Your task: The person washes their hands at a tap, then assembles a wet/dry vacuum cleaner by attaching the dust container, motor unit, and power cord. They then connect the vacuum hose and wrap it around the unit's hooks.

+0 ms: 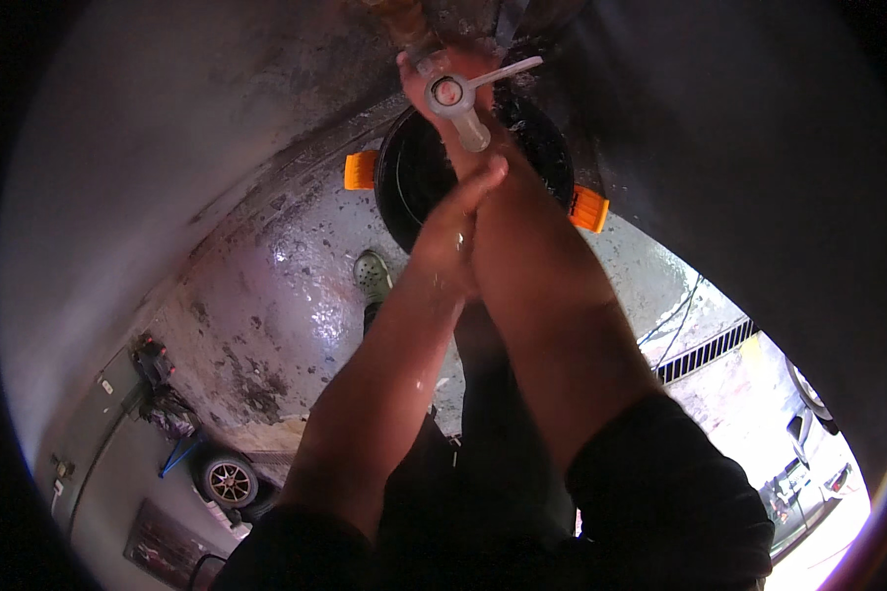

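Observation:
A pale grey tap [471,133] with a long lever handle juts out at the top centre. Beyond and below it is my right hand [453,64], partly covered by the tap's round top, with its fingers blurred. My left hand [461,231] is wrapped against my right forearm [537,236], near the wrist, with the thumb lying along the top. Both forearms look wet. Under them stands a round black tub [394,202] with an orange handle [361,170] on the left and another orange handle [589,209] on the right.
Dark walls rise on both sides of the tub. The grey floor [256,295] is wet and stained. A green shoe [373,276] shows beside the tub. A wheel [230,481] lies at the lower left. A floor grate [705,352] and a parked car [808,492] are at the right.

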`<state>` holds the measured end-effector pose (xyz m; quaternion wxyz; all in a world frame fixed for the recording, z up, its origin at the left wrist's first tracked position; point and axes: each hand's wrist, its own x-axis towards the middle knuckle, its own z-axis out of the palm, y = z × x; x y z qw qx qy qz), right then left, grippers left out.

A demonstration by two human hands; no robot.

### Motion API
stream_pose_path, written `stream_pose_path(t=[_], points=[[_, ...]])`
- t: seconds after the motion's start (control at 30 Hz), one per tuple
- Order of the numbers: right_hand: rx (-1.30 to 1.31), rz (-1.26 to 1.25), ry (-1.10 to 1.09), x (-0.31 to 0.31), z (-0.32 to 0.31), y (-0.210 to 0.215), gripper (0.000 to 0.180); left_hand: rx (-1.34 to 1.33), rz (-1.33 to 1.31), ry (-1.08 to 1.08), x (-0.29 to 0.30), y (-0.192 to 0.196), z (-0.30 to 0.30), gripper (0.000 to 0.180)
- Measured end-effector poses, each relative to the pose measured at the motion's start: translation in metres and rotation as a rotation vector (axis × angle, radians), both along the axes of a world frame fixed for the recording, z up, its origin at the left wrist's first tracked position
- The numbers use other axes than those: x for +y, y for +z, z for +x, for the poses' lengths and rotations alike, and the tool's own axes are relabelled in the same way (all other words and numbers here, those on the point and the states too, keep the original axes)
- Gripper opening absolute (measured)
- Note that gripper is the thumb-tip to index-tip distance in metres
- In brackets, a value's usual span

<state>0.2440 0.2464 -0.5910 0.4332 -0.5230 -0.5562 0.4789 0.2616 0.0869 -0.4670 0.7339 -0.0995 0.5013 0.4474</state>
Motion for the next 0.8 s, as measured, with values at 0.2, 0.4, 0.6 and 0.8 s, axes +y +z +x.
stream_pose_path(t=[0.2, 0.4, 0.6, 0.8], points=[[-0.363, -0.012, 0.07, -0.061, 0.04, 0.012, 0.053, -0.373, 0.319, 0.02, 0.074, -0.065, -0.036, 0.084], [-0.106, 0.015, -0.079, -0.149, 0.058, 0.13, 0.079, -0.496, 0.533, 0.095, 0.127, -0.11, -0.038, 0.062], [1.1, -0.322, -0.226, -0.069, 0.075, 0.057, 0.071, -0.285, 0.527, 0.398, 0.121, -0.078, -0.004, 0.055], [1.798, -0.62, -0.049, -0.064, 0.086, 0.063, 0.037, -0.186, 0.777, 0.246, 0.111, -0.043, 0.007, 0.057]])
